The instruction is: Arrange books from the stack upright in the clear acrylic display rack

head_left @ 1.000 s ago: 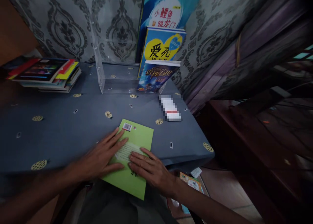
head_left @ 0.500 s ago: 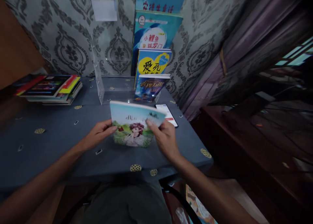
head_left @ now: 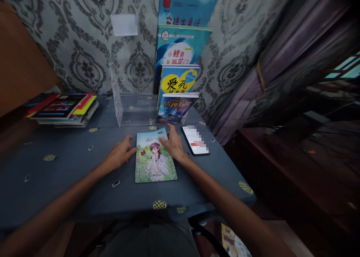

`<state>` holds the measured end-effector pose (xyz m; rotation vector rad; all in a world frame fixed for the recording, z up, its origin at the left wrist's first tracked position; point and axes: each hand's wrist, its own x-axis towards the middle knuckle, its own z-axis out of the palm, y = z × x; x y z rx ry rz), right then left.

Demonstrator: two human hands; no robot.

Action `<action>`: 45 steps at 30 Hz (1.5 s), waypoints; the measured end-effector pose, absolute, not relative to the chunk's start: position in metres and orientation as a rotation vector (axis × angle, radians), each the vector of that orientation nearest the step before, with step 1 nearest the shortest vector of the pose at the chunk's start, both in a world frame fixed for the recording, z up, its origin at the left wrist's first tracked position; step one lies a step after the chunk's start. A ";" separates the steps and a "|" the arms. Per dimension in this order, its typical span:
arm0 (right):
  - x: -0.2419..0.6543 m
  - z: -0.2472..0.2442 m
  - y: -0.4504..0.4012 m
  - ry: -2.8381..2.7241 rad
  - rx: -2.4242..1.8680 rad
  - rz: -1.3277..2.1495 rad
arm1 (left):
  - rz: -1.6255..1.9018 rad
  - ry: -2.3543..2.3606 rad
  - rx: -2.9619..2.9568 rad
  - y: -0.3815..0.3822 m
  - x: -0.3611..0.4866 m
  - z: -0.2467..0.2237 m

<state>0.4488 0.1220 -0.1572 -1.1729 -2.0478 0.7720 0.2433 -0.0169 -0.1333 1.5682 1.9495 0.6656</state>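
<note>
A thin book [head_left: 154, 161] with a drawn figure and a red butterfly on its cover lies flat on the blue-grey tablecloth [head_left: 107, 197]. At the book's left edge is my left hand [head_left: 120, 153], its fingers apart and nothing held. My right hand [head_left: 173, 142] rests over the book's upper right corner, thumb on the cover and fingers spread. Behind the book stands a clear tiered rack [head_left: 137, 109], whose right side bears several upright books, a dark blue one [head_left: 176, 109] lowest and a yellow and blue one [head_left: 178, 81] above it.
A phone [head_left: 196, 140] lies right of my right hand. A stack of books [head_left: 66, 111] sits at the back left. A purple curtain [head_left: 244, 88] hangs at the right, beside a dark red cabinet [head_left: 281, 167] with cables. Another book [head_left: 233, 242] is low, below the table's front edge.
The book has gone from tilted up between both hands to flat on the table. Both hands have loosened and their fingers have spread. The view has shifted slightly.
</note>
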 end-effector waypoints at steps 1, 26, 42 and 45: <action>0.451 -0.157 0.119 -2.114 -1.201 0.658 | 0.605 2.036 1.685 -0.016 0.243 -0.132; 0.467 -0.165 0.140 -2.356 -0.702 1.099 | 0.549 2.098 2.346 -0.014 0.251 -0.163; 0.468 -0.170 0.148 -1.981 -0.657 1.400 | 0.332 1.819 2.487 0.059 0.257 -0.164; 0.468 -0.172 0.150 -1.983 -0.639 1.407 | 0.310 1.755 2.545 0.062 0.266 -0.163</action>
